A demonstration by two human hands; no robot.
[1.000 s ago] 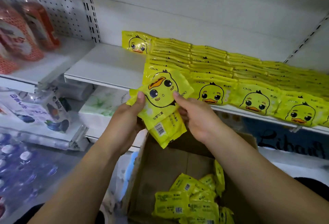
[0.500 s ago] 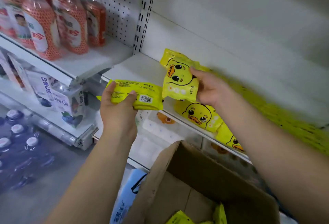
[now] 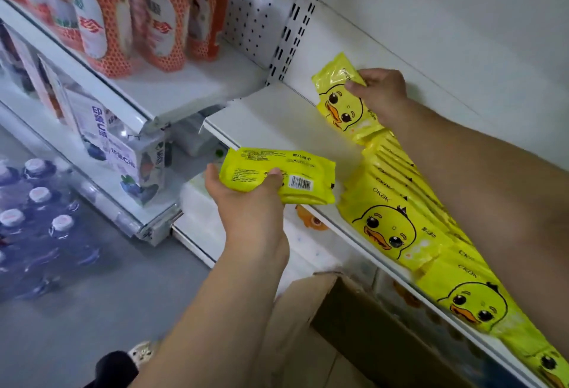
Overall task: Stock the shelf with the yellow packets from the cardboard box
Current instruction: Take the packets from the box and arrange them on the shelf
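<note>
- Right grip (image 3: 381, 95) pinches the top corner of a duck packet (image 3: 340, 104), thumb on the printed face. The packet leans face-out at the back of the shelf (image 3: 271, 116), and its lower end touches the left end of the stocked rows (image 3: 397, 233).
- Left grip (image 3: 249, 206) is curled round a second packet (image 3: 277, 172), barcode side up. It is held out in front of the shelf lip and clear of it.
- The cardboard box (image 3: 354, 326) sits below the shelf with a flap open. Its inside is dark from here, so we cannot tell what is left in it.
- We judge the step in hand to be seating the right packet as the next one in the back row.
- To do it well, we slide the bottom edge down until it overlaps its neighbour like the others, keeping the duck upright and facing out.
- We let go only once it leans steadily. These soft pouches look slippery, and a nudge could fan the row.
- We flip the left packet duck-side out before it goes in.
- Against half a second ago, the right packet has gone from mid-air near the shelf front to the back wall.
- The left packet keeps its barcode up but now sits lower.
- The yellow packets seen then in the box bottom are out of view.
</note>
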